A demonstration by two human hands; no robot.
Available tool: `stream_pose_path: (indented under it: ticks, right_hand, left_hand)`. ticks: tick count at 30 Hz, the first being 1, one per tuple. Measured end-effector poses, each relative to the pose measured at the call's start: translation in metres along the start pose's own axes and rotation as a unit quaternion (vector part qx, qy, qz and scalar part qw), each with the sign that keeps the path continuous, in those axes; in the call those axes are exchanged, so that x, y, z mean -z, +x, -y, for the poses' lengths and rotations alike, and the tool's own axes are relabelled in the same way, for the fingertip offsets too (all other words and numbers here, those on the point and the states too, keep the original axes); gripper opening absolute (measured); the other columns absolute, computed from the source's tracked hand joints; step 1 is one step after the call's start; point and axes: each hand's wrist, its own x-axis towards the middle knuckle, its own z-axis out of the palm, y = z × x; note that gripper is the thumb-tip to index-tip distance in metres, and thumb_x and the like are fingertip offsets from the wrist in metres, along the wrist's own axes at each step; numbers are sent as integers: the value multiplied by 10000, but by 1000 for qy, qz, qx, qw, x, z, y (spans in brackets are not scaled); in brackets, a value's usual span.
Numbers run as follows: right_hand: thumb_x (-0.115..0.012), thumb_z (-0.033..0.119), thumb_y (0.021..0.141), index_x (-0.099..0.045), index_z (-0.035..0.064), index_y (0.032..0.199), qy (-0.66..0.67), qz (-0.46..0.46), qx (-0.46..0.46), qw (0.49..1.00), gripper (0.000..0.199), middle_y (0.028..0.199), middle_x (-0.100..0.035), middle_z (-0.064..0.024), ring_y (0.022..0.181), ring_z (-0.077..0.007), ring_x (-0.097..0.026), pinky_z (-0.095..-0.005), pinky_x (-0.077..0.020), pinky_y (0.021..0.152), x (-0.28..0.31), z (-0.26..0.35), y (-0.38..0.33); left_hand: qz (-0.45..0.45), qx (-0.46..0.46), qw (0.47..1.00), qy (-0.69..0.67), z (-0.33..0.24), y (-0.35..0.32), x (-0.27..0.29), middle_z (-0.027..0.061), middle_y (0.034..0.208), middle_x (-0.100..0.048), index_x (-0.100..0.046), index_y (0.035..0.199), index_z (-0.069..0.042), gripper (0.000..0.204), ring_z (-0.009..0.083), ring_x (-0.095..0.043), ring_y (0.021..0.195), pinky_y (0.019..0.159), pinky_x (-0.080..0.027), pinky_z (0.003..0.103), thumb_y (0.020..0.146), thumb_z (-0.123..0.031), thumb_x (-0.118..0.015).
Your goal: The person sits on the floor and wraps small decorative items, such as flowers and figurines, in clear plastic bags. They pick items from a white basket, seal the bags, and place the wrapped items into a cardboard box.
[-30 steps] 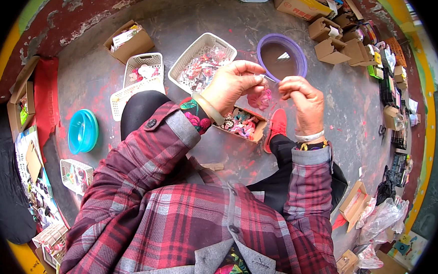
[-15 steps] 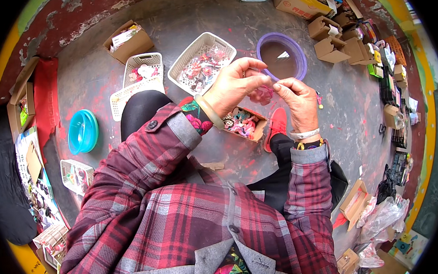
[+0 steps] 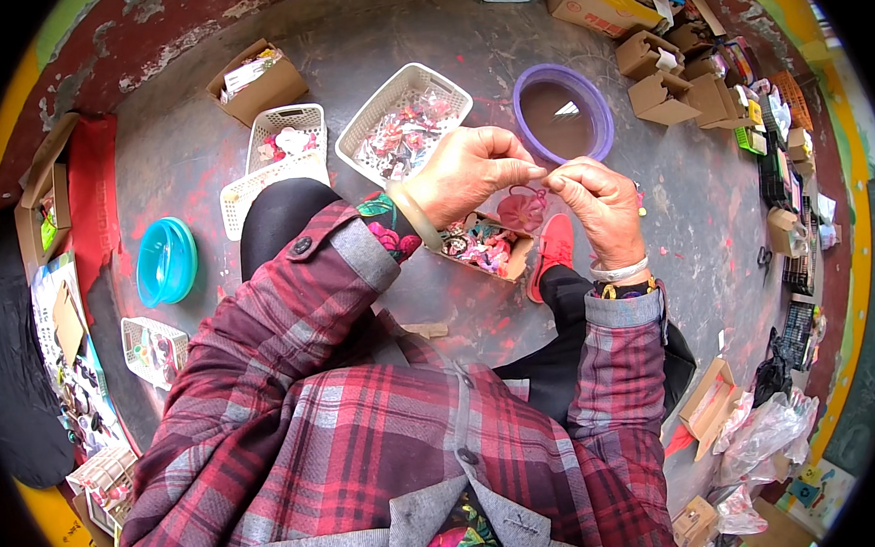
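Observation:
Both my hands are raised over the floor, their fingertips close together. A pink flower ornament [image 3: 522, 211] hangs just below them on a thin reddish cord. My left hand [image 3: 477, 174] pinches the cord between thumb and forefinger. From the other side, my right hand [image 3: 599, 206] grips it with thumb and curled fingers. Its exact hold on the cord is partly hidden. Under the left wrist stands a small cardboard box [image 3: 525, 258] of colourful small ornaments. Beyond the left hand is a white basket [image 3: 349, 143] with red, pink and clear-looking pieces.
A purple basin [image 3: 609, 123] of murky water stands past the right hand. Two small white baskets [image 3: 298, 114], a teal basin [image 3: 188, 259] and an open carton [image 3: 280, 81] lie to the left. Boxes [image 3: 662, 99] and plastic bags [image 3: 768, 439] line the right side.
The pink flower hangs a little lower, more of it showing beneath the fingers. My right hand has shifted slightly, its fingers more curled, and my left fingertips have dipped toward it.

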Motion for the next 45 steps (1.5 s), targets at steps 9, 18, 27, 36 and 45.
stream_pose_path:
  ticks: [9,18,27,36,45]
  right_hand:
    - [-650,83,804,-664,-18,809,37,-8,-27,999,102,749,-611,-24,710,-90,-540,-215,-417,638,1,-1,0]
    - [-645,148,823,-665,-4,804,127,-20,-122,984,155,721,-619,-19,675,-84,-543,-218,-424,639,0,-6,0]
    - [-628,243,847,-646,9,803,179,-50,-174,967,239,738,-621,-16,668,-71,-532,-212,-414,640,-3,-17,1]
    - [-629,212,846,-655,21,780,175,-87,-151,969,205,714,-631,-16,635,-69,-534,-217,-419,609,-6,-20,1]
    - [-594,257,870,-658,13,838,113,-74,-156,979,254,737,-626,-19,674,-80,-546,-216,-425,626,1,-21,1]
  left_hand:
    - [-21,-6,999,-24,-6,0,3,33,771,-628,-643,803,-16,128,82,-564,698,611,-448,220,805,-143,-662]
    - [-6,147,978,-147,-7,-2,3,-6,729,-596,-613,796,-79,169,48,-493,569,467,-350,183,828,-241,-645]
    - [23,173,963,-207,4,0,9,-3,742,-576,-602,829,-37,130,62,-520,628,467,-370,190,854,-165,-602]
    - [5,161,967,-198,14,2,7,16,766,-592,-605,850,-36,113,83,-562,670,528,-440,196,857,-147,-588]
    - [33,161,986,-17,-10,4,4,25,832,-641,-632,835,-60,165,84,-604,734,537,-437,208,845,-222,-605]
